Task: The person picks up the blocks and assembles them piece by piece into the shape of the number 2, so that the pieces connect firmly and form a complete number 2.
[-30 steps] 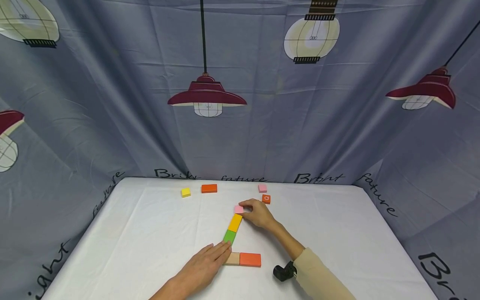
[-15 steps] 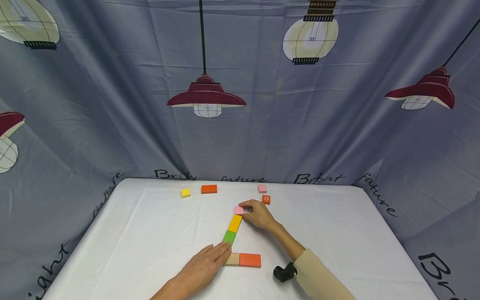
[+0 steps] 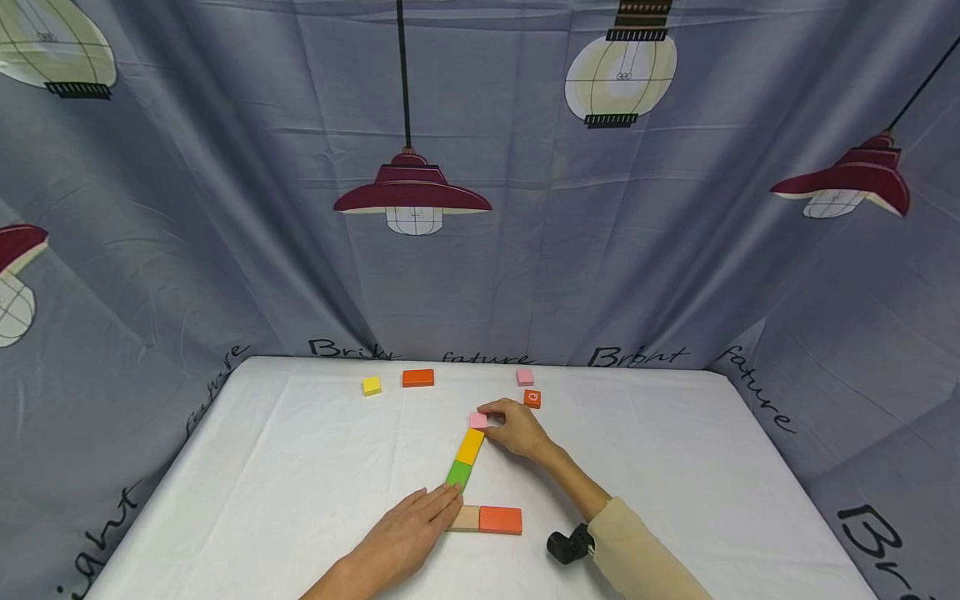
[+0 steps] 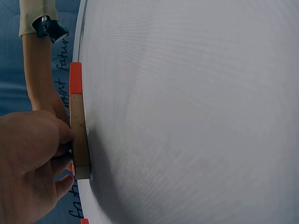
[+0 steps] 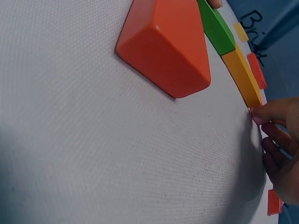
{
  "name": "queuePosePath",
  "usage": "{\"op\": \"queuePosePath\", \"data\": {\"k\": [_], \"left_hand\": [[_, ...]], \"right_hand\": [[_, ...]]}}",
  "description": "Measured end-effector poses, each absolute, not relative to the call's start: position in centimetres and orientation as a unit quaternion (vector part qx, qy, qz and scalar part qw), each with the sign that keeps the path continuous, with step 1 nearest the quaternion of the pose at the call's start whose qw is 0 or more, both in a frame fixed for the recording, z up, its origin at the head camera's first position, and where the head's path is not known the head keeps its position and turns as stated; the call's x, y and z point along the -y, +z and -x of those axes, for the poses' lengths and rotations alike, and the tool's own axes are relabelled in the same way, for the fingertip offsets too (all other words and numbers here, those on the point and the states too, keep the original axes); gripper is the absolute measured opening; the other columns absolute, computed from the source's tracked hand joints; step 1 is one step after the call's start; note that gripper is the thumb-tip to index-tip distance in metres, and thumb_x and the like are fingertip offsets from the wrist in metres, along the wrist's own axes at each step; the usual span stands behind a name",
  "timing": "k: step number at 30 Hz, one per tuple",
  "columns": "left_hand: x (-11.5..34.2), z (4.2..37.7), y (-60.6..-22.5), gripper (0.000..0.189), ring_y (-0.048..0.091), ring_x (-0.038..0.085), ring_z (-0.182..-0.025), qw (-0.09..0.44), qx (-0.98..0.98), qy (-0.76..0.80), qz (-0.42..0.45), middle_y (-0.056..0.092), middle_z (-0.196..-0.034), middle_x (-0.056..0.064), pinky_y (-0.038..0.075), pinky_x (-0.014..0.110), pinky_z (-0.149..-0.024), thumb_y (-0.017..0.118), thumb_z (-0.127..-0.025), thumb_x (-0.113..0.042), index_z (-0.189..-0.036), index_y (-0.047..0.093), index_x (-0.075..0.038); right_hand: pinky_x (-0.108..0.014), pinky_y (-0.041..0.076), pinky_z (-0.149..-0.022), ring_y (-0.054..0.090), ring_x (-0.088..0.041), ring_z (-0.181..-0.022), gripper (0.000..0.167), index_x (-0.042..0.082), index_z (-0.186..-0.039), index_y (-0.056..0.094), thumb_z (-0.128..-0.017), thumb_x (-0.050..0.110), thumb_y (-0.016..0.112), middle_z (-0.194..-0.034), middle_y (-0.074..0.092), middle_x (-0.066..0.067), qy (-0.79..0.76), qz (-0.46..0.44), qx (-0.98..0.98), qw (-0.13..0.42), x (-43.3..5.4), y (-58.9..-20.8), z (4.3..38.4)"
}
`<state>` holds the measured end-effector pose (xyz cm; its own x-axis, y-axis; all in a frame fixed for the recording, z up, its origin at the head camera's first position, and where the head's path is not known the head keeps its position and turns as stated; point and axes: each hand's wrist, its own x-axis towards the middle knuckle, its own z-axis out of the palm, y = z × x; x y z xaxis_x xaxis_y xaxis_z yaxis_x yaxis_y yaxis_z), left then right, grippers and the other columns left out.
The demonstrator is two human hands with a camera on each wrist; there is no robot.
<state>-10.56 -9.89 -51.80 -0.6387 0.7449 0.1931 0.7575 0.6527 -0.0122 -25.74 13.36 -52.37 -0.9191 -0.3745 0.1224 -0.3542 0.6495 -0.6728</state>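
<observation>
My right hand (image 3: 517,429) pinches a small pink block (image 3: 477,421) between thumb and index finger. That block sits at the far end of a slanted row, against a yellow-orange block (image 3: 471,447), with a green block (image 3: 458,475) nearer. Flat and with straight fingers, my left hand (image 3: 408,529) rests over the near end of the row, its fingertips by the green block and a beige wooden block (image 3: 467,518). End to end with the beige one lies an orange-red block (image 3: 500,521). The left hand covers part of the beige and green blocks.
Along the table's back lie a yellow block (image 3: 372,386), an orange block (image 3: 417,378), another pink block (image 3: 525,377) and a small orange block (image 3: 532,398) with a white mark. A white cloth covers the table (image 3: 660,467); a patterned curtain (image 3: 480,283) hangs behind.
</observation>
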Motion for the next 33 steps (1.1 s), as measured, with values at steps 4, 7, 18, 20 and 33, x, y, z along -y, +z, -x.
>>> {"op": "queuePosePath", "data": {"k": [4, 7, 18, 20, 33], "left_hand": [[9.9, 10.5, -51.8, 0.046, 0.048, 0.022, -0.134, 0.09, 0.905, -0.036, 0.415, 0.052, -0.146, 0.01, 0.044, 0.038, -0.105, 0.064, -0.094, -0.009, -0.139, 0.057, -0.002], [9.9, 10.5, -51.8, 0.046, 0.049, 0.022, -0.134, 0.09, 0.904, -0.036, 0.415, 0.052, -0.146, 0.01, 0.044, 0.038, -0.105, 0.064, -0.094, -0.009, -0.139, 0.057, -0.002], [9.9, 10.5, -52.0, 0.047, 0.048, 0.021, -0.134, 0.091, 0.904, -0.035, 0.416, 0.052, -0.146, 0.009, 0.044, 0.038, -0.105, 0.065, -0.093, -0.009, -0.139, 0.057, -0.003], [9.8, 10.5, -51.9, 0.047, 0.048, 0.021, -0.134, 0.086, 0.905, -0.036, 0.414, 0.051, -0.147, 0.009, 0.044, 0.039, -0.106, 0.065, -0.094, -0.009, -0.14, 0.057, -0.003], [9.8, 10.5, -51.6, 0.047, 0.047, 0.022, -0.135, 0.074, 0.908, -0.039, 0.41, 0.05, -0.148, 0.01, 0.043, 0.039, -0.106, 0.065, -0.095, -0.009, -0.141, 0.056, -0.003]], "right_hand": [[-0.045, 0.05, -0.098, 0.062, -0.03, -0.112, 0.032, 0.002, -0.116, 0.073, -0.084, 0.002, 0.076, -0.116, 0.069, -0.013, -0.369, 0.201, -0.907, 0.014, -13.3, -52.3, 25.7], [-0.045, 0.05, -0.098, 0.062, -0.03, -0.111, 0.031, 0.002, -0.116, 0.073, -0.085, 0.002, 0.076, -0.116, 0.069, -0.013, -0.368, 0.201, -0.908, 0.015, -13.3, -52.3, 25.6], [-0.045, 0.051, -0.097, 0.062, -0.03, -0.111, 0.033, 0.001, -0.118, 0.072, -0.085, 0.002, 0.075, -0.117, 0.068, -0.014, -0.371, 0.203, -0.906, 0.015, -13.4, -52.3, 25.5], [-0.045, 0.051, -0.096, 0.062, -0.029, -0.111, 0.035, 0.001, -0.12, 0.071, -0.085, 0.002, 0.076, -0.118, 0.068, -0.014, -0.37, 0.204, -0.906, 0.015, -13.5, -52.2, 25.5], [-0.044, 0.052, -0.093, 0.063, -0.026, -0.103, 0.026, 0.004, -0.111, 0.074, -0.085, 0.002, 0.076, -0.11, 0.07, -0.007, -0.411, 0.163, -0.896, -0.037, -15.4, -51.9, 26.2]]}}
